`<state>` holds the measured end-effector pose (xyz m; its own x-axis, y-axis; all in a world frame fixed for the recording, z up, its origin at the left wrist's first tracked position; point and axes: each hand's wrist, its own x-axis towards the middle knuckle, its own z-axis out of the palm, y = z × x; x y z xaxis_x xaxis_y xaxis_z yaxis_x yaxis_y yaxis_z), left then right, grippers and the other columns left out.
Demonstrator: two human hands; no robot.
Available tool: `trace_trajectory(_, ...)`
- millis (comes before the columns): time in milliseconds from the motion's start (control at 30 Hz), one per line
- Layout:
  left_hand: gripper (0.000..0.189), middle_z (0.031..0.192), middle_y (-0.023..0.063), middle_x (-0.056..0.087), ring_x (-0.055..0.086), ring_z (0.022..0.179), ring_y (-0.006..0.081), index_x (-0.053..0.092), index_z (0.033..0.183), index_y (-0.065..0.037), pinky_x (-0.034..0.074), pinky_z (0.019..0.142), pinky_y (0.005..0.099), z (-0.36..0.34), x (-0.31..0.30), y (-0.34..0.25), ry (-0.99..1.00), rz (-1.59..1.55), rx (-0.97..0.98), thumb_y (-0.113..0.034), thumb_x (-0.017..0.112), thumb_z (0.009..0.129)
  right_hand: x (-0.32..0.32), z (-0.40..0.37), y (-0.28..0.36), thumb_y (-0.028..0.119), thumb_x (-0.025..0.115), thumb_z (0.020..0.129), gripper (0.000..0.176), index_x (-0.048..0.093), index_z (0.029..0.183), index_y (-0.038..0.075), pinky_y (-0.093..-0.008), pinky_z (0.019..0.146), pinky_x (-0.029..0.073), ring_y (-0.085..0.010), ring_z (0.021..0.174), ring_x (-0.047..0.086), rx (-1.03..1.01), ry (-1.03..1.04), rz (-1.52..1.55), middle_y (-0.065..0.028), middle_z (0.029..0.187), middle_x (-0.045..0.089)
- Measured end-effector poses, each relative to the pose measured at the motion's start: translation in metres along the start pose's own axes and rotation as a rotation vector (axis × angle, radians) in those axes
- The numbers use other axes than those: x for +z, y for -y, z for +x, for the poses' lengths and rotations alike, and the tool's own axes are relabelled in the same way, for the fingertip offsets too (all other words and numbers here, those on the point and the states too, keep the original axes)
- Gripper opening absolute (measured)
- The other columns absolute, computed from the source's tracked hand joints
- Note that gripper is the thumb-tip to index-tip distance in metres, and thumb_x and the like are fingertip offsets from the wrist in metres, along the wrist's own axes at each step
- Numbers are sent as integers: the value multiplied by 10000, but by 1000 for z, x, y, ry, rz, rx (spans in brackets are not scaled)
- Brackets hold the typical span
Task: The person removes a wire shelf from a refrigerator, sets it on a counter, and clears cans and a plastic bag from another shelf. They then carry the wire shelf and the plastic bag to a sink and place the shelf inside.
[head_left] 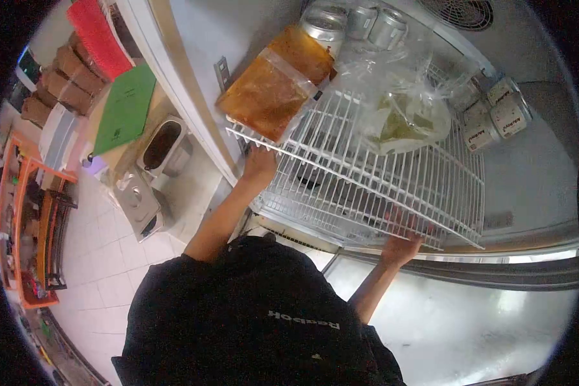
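Observation:
A white wire shelf (341,168) juts out of the fridge interior. My left hand (261,162) is closed at its front left corner, fingers partly hidden beneath the shelf and a bag. Under the front edge further right, my right hand (400,243) grips from below, its fingers showing through the wires. A flat clear bag of orange-brown sauce (278,83) lies on the shelf's left end, above my left hand. Toward the middle rests a clear plastic bag with something green (402,122) inside.
Silver-topped cans (325,29) stand at the back, and labelled cans (498,119) sit at the right. A lower wire rack (302,209) lies below. Left of the fridge is a counter with a green folder (125,106), a metal container of dark food (162,147) and a lidded steel pan (137,196).

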<state>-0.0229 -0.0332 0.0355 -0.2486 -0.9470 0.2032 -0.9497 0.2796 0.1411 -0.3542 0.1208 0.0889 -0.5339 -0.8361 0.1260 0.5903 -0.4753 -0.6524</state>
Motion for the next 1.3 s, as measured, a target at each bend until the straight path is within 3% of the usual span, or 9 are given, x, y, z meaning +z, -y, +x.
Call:
trace_trajectory(200, 319, 998, 274, 499, 472, 911, 433, 493, 983, 126, 373, 854, 456, -15, -21, -14, 7, -346, -227, -137, 477, 804, 6, -4, 11, 263, 576, 759, 535, 390, 1251, 168, -628, 883, 344, -388, 1130, 384, -15, -53, -5, -99, 1265, 398)
trace_trajectory(400, 397, 1060, 344, 457, 443, 999, 448, 440, 1091, 132, 354, 895, 454, -54, 10, -7, -37, -344, -247, -155, 483, 820, 5, -9, 20, 184, 553, 746, 637, 269, 1313, 125, -601, 896, 347, -389, 1129, 388, 6, -73, 1, -155, 1277, 363)
trace_trajectory(600, 383, 1000, 300, 501, 474, 937, 413, 425, 1109, 101, 370, 828, 464, -78, 4, -17, -55, -541, -229, -163, 489, 839, 13, -25, 28, 97, 586, 706, 738, 200, 1330, 173, -606, 783, 450, -397, 1068, 450, 0, -221, -4, -174, 1253, 371)
trace_trajectory(667, 376, 1004, 295, 498, 480, 921, 402, 426, 1112, 93, 379, 817, 460, -83, 21, -12, -69, -451, -169, -166, 485, 845, 23, -36, 38, 271, 639, 730, 683, 267, 1298, 194, -556, 818, 432, -399, 1107, 419, -58, 15, -161, -174, 1306, 333)
trace_trajectory(733, 403, 1043, 283, 488, 465, 971, 391, 425, 1119, 92, 362, 851, 441, -85, 16, -18, -67, -492, -162, -199, 491, 848, 28, -45, 42, 272, 620, 744, 677, 241, 1301, 204, -552, 792, 445, -414, 1094, 424, -99, 46, -216, -195, 1303, 323)
trace_trajectory(1067, 416, 1034, 244, 515, 497, 965, 349, 466, 1100, 69, 376, 851, 376, -133, 32, -3, 69, -823, -283, -274, 485, 864, 51, -122, 55, 279, 525, 815, 653, 106, 1316, 255, -529, 661, 510, -491, 1027, 449, -60, -248, -379, -301, 1289, 275)
trace_trajectory(1167, 403, 1008, 219, 534, 512, 945, 318, 481, 1071, 57, 382, 833, 356, -141, 24, 0, 172, -900, -314, -293, 470, 873, 50, -146, 53, 229, 522, 821, 664, 91, 1326, 265, -523, 631, 528, -518, 1004, 455, -137, -113, -342, -351, 1287, 221)
trace_trajectory(1233, 397, 986, 203, 545, 519, 927, 298, 488, 1050, 53, 385, 823, 346, -158, 22, 2, 217, -926, -346, -304, 462, 877, 59, -159, 58, 77, 562, 693, 778, 124, 1302, 281, -563, 678, 497, -532, 1024, 434, -151, 10, -273, -345, 1300, 207)
trace_trajectory(1300, 392, 960, 190, 555, 526, 908, 280, 493, 1025, 50, 388, 814, 339, -168, 21, 4, 173, -941, -377, -312, 455, 881, 56, -176, 60, 142, 591, 723, 756, 125, 1300, 285, -545, 673, 506, -521, 1021, 443, -173, 40, -326, -354, 1295, 200)
